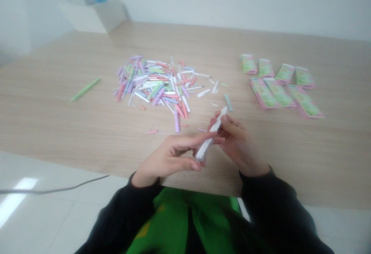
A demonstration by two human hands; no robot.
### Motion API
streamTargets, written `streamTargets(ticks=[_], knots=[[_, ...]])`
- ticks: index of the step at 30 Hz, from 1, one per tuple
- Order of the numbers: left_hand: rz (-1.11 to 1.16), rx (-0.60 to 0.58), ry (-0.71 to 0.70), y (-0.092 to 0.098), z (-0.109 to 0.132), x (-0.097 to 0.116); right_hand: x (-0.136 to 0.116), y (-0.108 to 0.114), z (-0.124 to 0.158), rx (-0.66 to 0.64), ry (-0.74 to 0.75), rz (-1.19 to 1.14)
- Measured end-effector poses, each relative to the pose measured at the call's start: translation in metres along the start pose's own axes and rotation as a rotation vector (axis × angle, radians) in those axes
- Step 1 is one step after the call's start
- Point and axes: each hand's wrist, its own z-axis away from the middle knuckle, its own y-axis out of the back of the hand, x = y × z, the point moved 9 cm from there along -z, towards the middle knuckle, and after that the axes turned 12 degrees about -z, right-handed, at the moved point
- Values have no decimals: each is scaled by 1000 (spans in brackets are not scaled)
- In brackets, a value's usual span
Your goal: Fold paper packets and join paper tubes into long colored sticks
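Note:
Both hands hold a slim white carton (208,144), tilted, above the table's near edge. Its narrow white side faces up, and a pointed white flap sticks out at the far end. My left hand (174,151) grips the near end, thumb below and forefinger stretched along the side. My right hand (236,136) pinches the far end by the flap between thumb and fingers. Blur hides the carton's print and whatever is inside it. Beyond the hands spreads a loose pile of pastel sticks and caps (156,84), purple, green, pink, blue and white.
Several small green-and-pink cartons (265,93) lie in two rows at the right. A lone green stick (85,90) rests at the left, and a short teal piece (228,102) lies just beyond my right hand. A white box (95,14) with something blue stands at the back left.

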Motion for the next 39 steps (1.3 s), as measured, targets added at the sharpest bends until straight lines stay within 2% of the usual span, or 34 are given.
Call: streamTargets(ticks=[9,15,19,22,25,30,34,36,38,39], knots=[[-335,29,100,-7,-4,-3,1,0,1,12,-37,-69],[-273,-47,77,-10,1,0,4,-2,1,9,-79,-71],[-163,-16,75,-3,6,-3,8,-1,-2,19,-95,-96],[-98,-32,32,-8,7,-2,12,-1,-3,18,-115,-103],[-162,-30,49,-11,5,0,15,-5,-2,-11,-150,-102],[-251,27,147,-4,4,-1,17,-5,-1,-1,-174,-141],[-172,-49,120,-9,5,-3,10,1,-2,36,-73,-62],[-63,11,124,-8,5,-6,2,1,-2,31,44,37],[-3,146,194,0,7,-15,-3,-4,-1,-4,157,194],[-5,178,218,3,8,-18,-3,-7,0,-25,199,286]])
